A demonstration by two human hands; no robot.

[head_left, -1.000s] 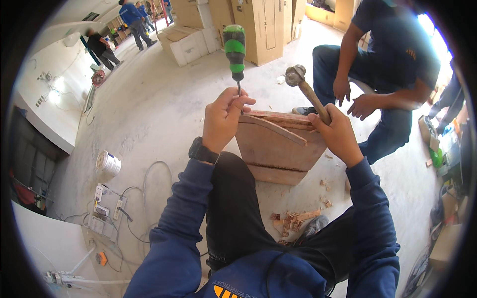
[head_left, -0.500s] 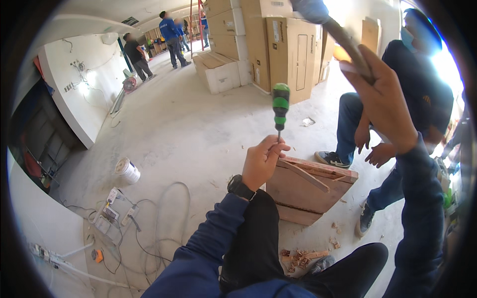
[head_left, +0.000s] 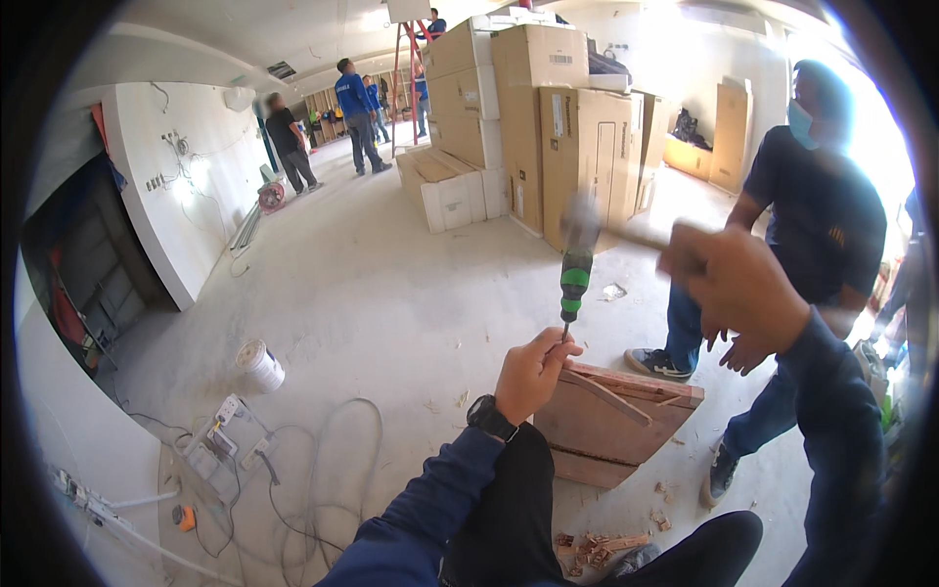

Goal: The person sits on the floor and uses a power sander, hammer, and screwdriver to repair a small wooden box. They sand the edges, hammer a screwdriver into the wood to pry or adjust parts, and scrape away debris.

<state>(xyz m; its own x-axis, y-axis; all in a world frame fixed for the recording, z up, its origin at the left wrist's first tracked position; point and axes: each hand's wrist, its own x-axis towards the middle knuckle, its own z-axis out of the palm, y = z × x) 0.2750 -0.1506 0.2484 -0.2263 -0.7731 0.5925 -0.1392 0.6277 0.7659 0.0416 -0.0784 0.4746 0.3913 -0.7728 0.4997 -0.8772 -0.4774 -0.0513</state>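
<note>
My left hand (head_left: 530, 374) pinches the metal shaft of a green-and-black screwdriver (head_left: 573, 292), held upright at the top edge of a wooden block (head_left: 597, 440) with a split strip along it. My right hand (head_left: 734, 279) grips the wooden handle of a hammer (head_left: 582, 220); both are motion-blurred, and the hammer's head is at the top of the screwdriver handle. Whether they touch I cannot tell. Wood chips (head_left: 597, 548) lie on the floor below the block.
A co-worker (head_left: 812, 225) in dark clothes is close at right. Stacked cartons (head_left: 518, 127) stand behind; other people (head_left: 357, 108) and a red ladder (head_left: 399, 68) are farther back. A bucket (head_left: 259, 366), power strips (head_left: 220, 430) and looping cables lie at left.
My right hand first swung the hammer up high to the right, then came down toward the screwdriver handle. My left hand still holds the screwdriver upright. The view has tilted upward.
</note>
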